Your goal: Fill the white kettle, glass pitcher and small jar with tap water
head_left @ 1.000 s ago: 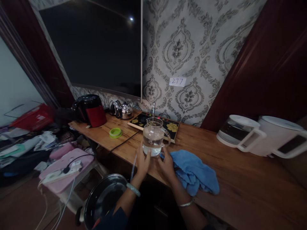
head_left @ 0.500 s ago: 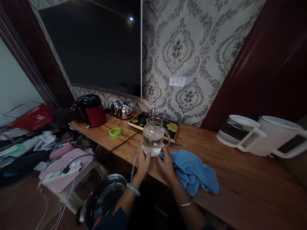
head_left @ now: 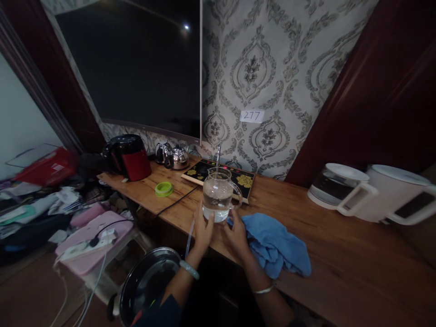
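Note:
A clear glass teapot (head_left: 217, 200), part filled with clear water and without a lid on it, stands upright near the counter's front edge, its handle to the right. My left hand (head_left: 203, 230) lies against its lower left side, thumb in front and fingers curled round. At the lower right, under the handle, my right hand (head_left: 236, 232) curls toward the base; its fingertips are partly hidden. Just right of that hand a crumpled blue cloth (head_left: 274, 243) rests on the wood. Behind the teapot is a black induction cooker (head_left: 243, 180) with gold flowers, a thin metal spout rising behind it.
A green ring-shaped lid (head_left: 164, 189), small metal kettles (head_left: 179, 157) and a red and black appliance (head_left: 136, 162) sit left on the wooden counter (head_left: 340, 254). White-handled jugs (head_left: 340, 188) stand right. Below left are a dark basin (head_left: 150, 277) and a pink stool (head_left: 81, 259) with a power strip.

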`<action>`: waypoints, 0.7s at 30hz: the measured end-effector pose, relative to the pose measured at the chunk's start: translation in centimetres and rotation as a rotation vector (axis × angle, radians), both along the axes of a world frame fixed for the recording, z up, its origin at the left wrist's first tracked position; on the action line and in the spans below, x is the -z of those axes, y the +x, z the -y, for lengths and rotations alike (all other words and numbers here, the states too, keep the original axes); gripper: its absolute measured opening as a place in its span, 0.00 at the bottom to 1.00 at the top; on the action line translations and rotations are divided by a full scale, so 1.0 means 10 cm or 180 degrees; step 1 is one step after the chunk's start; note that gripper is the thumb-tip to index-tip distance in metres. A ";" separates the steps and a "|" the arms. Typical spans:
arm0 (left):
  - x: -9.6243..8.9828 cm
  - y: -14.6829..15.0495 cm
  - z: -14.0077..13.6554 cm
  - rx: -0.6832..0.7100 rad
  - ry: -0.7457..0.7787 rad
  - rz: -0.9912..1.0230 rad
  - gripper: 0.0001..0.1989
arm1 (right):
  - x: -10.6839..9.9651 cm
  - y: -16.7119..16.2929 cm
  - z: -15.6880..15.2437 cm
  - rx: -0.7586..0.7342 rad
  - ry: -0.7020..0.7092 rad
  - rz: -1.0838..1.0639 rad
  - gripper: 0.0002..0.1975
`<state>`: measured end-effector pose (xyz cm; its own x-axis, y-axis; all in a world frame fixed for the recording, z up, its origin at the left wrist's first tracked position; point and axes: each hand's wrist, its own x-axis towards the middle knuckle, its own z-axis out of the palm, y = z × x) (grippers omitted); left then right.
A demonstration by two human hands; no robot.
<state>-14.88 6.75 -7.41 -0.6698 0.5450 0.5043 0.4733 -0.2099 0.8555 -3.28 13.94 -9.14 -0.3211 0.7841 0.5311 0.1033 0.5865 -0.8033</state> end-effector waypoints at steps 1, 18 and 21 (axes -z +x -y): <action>0.00 0.00 0.00 -0.0015 -0.0010 -0.0004 0.33 | 0.00 0.00 0.00 -0.0002 0.0005 0.0000 0.27; -0.01 0.00 0.00 -0.0036 0.0005 -0.0039 0.32 | 0.03 -0.01 -0.01 0.0058 0.0065 0.0005 0.27; -0.01 0.00 0.00 -0.0029 -0.0023 -0.0055 0.32 | 0.02 0.00 0.00 0.0089 0.0047 0.0015 0.28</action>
